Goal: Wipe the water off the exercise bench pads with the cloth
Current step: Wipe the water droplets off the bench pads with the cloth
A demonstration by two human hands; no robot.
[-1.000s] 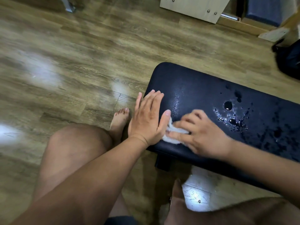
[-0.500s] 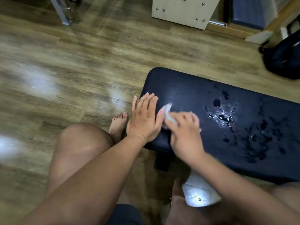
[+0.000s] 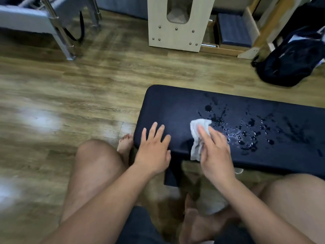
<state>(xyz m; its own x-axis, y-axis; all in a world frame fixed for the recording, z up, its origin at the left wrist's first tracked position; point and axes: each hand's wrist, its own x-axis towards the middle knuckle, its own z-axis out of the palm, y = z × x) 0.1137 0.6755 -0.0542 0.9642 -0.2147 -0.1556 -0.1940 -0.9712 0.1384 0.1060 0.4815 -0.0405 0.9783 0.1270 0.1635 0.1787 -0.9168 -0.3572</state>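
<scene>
Left hand spread flat on near end of bench pad; right hand pinches cloth against pad beside it; cloth likely soft, light, best bunched under fingers; water droplets past cloth; backpack farthest

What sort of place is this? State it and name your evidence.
Probably a small home or studio gym: a wet navy padded exercise bench on wood-look plank flooring, a grey metal-framed bench behind, and a black backpack.
</scene>
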